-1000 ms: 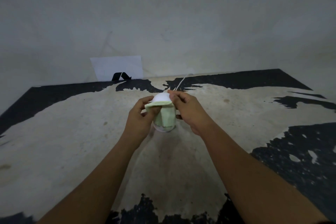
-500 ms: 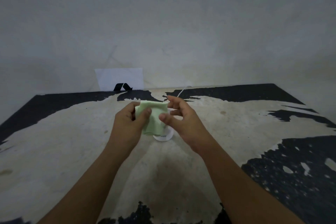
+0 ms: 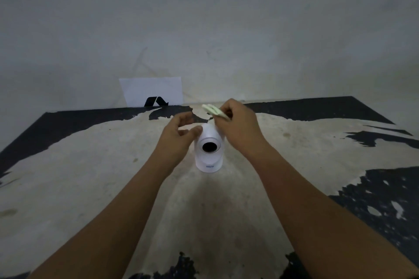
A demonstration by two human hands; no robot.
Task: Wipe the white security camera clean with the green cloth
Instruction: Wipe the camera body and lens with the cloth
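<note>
With white security camera [image 3: 208,147] upright at frame centre on tabletop [image 3: 90,176], I see right hand [image 3: 240,129] pinching folded green cloth [image 3: 214,111] just above it; left hand [image 3: 175,136] half-open, empty, fingertip at camera side. Risk: careless wipe tips unsteadied camera.

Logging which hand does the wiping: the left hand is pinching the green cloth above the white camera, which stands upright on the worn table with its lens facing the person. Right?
Not quite: the head view shows the right hand pinching the green cloth. The left hand holds nothing, fingers curled beside the white camera. The rest stands: upright on the worn table, lens facing the person.
</note>
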